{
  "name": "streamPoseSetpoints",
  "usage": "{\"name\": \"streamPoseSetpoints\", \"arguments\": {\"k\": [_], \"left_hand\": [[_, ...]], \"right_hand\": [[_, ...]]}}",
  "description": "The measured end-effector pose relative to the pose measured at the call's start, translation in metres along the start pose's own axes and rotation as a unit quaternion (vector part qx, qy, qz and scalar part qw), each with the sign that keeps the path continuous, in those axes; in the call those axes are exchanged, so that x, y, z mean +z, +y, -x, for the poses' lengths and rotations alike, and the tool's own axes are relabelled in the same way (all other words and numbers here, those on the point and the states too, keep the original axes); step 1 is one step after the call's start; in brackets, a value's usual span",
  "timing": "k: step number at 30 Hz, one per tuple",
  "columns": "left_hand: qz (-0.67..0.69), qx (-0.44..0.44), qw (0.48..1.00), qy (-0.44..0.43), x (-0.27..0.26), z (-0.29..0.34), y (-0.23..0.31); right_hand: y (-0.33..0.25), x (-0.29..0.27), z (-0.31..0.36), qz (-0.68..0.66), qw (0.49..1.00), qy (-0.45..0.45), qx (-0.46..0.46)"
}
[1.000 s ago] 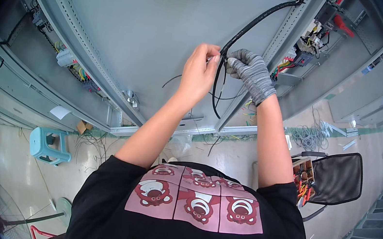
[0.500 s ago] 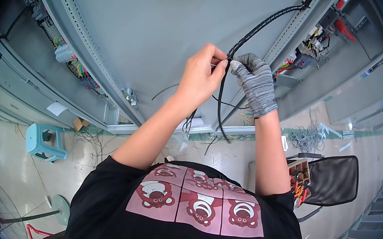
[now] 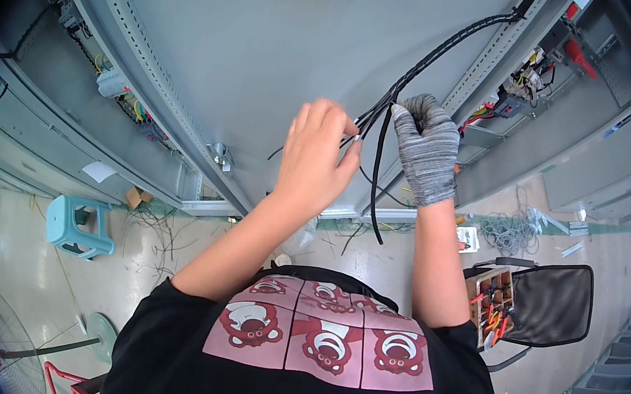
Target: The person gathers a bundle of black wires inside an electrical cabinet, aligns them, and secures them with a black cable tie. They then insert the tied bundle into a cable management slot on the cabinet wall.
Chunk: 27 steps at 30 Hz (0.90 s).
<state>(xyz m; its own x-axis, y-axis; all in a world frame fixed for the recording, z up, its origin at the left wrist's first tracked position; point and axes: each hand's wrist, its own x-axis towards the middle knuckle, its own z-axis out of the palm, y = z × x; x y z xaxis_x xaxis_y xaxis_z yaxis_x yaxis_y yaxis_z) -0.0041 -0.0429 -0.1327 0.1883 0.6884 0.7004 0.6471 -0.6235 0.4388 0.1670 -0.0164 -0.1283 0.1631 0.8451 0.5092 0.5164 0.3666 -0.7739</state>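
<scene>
Your bare left hand (image 3: pixel 319 145) and gloved right hand (image 3: pixel 425 148) are apart from each other, just in front of the grey panel (image 3: pixel 289 40). The left has thumb and fingertips closed on the thin wires (image 3: pixel 372 118) that fan out from the lower end of the black bundle (image 3: pixel 441 49). The right pinches the top of the black tail (image 3: pixel 376 173), right where it parts from the others; below your glove, that tail hangs free. The bundle itself arcs down to you from the perforated post (image 3: pixel 472 90) at upper right.

To part the strands well, hold the right pinch close to the split, so that the wrapped length above should not loosen. Draw the wires aside with the left in a smooth, light pull, along their own line, and avoid a sharp bend at the fork. Let the arc stay slack: a hard tug would probably load the point where the bundle meets the post. Watch the dangling tail too, as it could cross the wires and snag.
</scene>
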Motion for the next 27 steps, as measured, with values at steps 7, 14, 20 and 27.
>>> {"name": "streamPoseSetpoints", "arguments": {"k": [7,14,20,27], "left_hand": [[0.429,-0.196,0.863,-0.179,0.019,-0.049,-0.019],[0.231,-0.13,0.954,-0.138,0.016,-0.05,-0.001],[0.506,-0.268,0.789,-0.222,0.004,-0.06,-0.011],[0.433,-0.27,0.796,-0.325,-0.004,-0.077,-0.013]], "right_hand": [[-0.006,-0.009,-0.004,-0.075,0.995,-0.055,0.033],[0.001,-0.01,-0.01,-0.139,0.981,-0.095,0.093],[-0.004,-0.017,-0.015,-0.163,0.971,-0.129,0.121],[-0.011,-0.027,-0.022,-0.185,0.955,-0.174,0.155]]}}
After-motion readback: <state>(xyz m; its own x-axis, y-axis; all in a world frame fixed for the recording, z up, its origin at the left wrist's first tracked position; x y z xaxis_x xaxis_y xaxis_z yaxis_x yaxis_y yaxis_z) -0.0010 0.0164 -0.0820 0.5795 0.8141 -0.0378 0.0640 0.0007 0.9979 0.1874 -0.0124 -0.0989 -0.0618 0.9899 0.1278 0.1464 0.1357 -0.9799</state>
